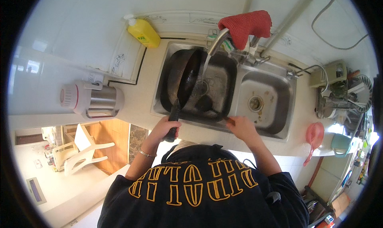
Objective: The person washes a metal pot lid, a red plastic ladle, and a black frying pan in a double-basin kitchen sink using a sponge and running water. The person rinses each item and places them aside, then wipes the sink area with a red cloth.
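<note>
My left hand [167,127] is wrapped around the black handle [173,120] of a dark wok [183,75]. The wok is tipped on its side within the left sink basin [223,75], its inside turned to the right. Water runs from the faucet [218,42] in a stream beside the wok's inner side. A dark, rounded shape [204,103] with a thin extension, perhaps a utensil, shows on the basin floor. My right hand [241,128] has curled fingers at the front rim near the divider; whether they grip anything is unclear.
A red cloth [245,27] drapes over the faucet. The right basin [273,90] has food bits around its drain. A yellow soap bottle [145,33] and a steel-and-white jug [95,99] stand left. To the right are a dish rack [338,90] and a pink strainer-like scoop [314,136].
</note>
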The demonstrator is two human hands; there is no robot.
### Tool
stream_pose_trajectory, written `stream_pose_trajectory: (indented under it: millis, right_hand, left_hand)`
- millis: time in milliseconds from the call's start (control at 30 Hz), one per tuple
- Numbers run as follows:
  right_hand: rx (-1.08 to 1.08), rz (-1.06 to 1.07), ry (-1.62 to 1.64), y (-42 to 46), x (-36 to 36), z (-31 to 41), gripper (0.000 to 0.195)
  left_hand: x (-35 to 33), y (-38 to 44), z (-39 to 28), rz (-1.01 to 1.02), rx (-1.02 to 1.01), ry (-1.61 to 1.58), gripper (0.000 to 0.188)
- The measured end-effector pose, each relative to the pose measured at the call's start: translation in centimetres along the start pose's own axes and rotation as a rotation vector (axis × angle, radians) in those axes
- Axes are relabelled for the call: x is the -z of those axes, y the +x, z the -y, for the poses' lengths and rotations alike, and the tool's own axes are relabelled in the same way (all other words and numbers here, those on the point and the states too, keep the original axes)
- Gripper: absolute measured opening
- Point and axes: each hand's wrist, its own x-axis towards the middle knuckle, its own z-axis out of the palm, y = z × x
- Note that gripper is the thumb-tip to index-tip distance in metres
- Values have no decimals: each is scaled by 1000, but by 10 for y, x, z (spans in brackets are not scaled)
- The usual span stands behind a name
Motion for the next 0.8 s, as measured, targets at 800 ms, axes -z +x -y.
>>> stream_pose_trajectory:
  millis: [800]
  right_hand:
    - [-367, 242, 1016, 76, -64, 16, 35]
  left_hand:
    - [29, 91, 41, 72, 328, 221, 36]
